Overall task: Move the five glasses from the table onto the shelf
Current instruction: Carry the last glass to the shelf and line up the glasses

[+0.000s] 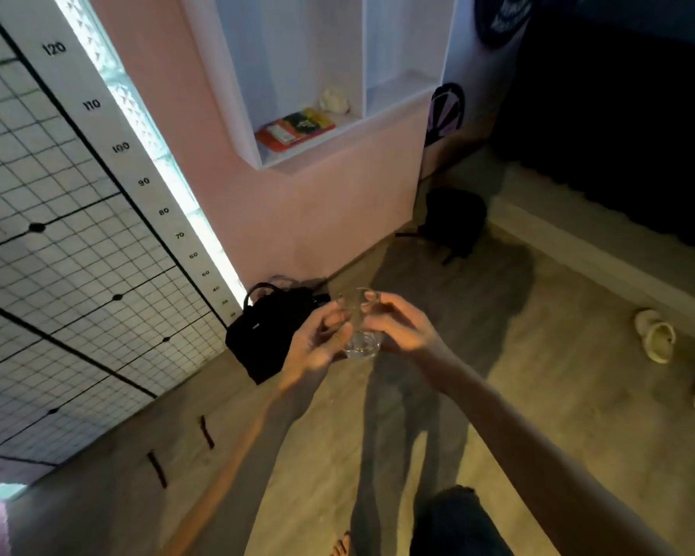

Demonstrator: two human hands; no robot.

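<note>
A clear drinking glass (361, 335) is held in the air in front of me, over the floor, its thick base towards the camera. My right hand (402, 327) grips it from the right, fingers on the rim and side. My left hand (320, 339) cups it from the left, blurred, fingers touching its side. The white wall shelf (309, 154) hangs above and beyond the hands, with two compartments; the right one looks bare. No table and no other glasses are in view.
An orange book (295, 128) and a pale lump (334, 100) lie in the shelf's left compartment. A black handbag (269, 335) stands on the floor by the pink wall, a black backpack (454, 222) further back, pale slippers (654, 335) at right. A gridded panel fills the left.
</note>
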